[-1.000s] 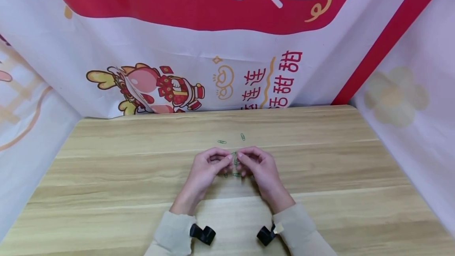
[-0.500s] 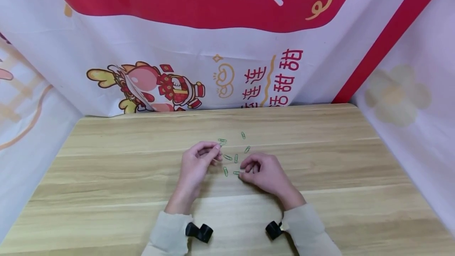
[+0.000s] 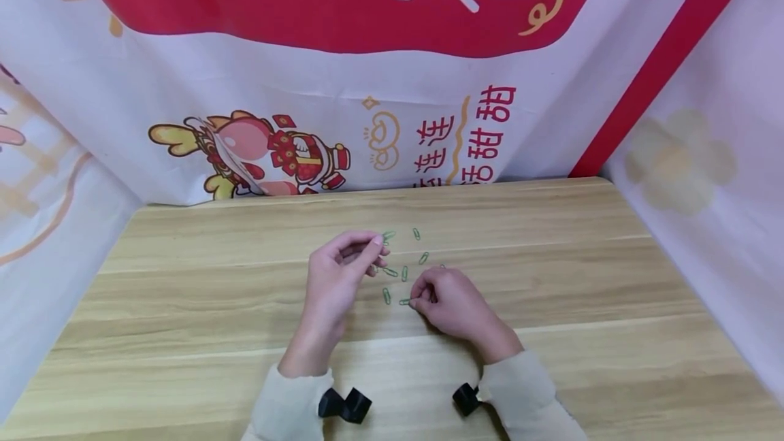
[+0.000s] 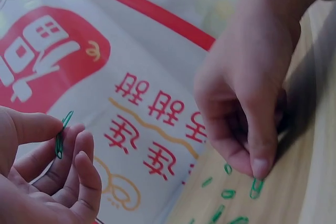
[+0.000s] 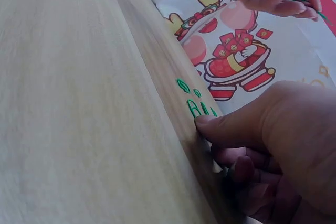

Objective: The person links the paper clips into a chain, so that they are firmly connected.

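Nearest the lower edge of the head view, two pale sleeves with black wrist cameras. Just above them, right of centre, the right hand (image 3: 453, 305) low on the wooden desk (image 3: 184, 305), fingers (image 5: 223, 129) curled and pressed down, tip touching a green paper clip (image 3: 405, 302) lying flat at frame centre; in the left wrist view the clip (image 4: 256, 187) sits under the fingertip, whether truly pinched cannot be told. Left of centre, the left hand (image 3: 333, 278) raised off the desk, thumb and forefinger pinching a held clip (image 4: 61, 136), the other fingers loosely bent beneath. Between and just beyond the two hands, loose green clips (image 3: 404, 272) scattered close together on the desk at mid-frame. Farthest, across the upper half, a white and red banner (image 3: 380, 73) with a cartoon figure and red characters.
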The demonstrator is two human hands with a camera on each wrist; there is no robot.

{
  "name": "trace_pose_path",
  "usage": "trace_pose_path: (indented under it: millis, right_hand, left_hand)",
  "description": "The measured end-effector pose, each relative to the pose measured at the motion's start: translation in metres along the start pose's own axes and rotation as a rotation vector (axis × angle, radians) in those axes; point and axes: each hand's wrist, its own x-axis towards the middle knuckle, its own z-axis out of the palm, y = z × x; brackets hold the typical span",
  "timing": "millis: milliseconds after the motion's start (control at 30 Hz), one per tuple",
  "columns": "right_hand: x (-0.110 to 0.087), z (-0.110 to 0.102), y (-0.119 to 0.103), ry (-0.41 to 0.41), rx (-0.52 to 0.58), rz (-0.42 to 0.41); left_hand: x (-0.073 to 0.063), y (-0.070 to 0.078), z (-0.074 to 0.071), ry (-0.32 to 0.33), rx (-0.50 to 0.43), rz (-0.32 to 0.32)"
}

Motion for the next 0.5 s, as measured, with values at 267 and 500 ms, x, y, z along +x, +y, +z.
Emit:
trace_pose_path:
  millis: [267, 500]
  right_hand:
    - [-0.001, -0.009, 0.005, -0.077, 0.178, 0.038]
    - [-0.003, -0.035, -0.011, 0.040, 0.484, 0.075]
  left_hand:
    - [-0.005, 0.008, 0.004, -0.010, 0.000, -0.029]
    - [-0.004, 0.012, 0.007, -0.025, 0.026, -0.024]
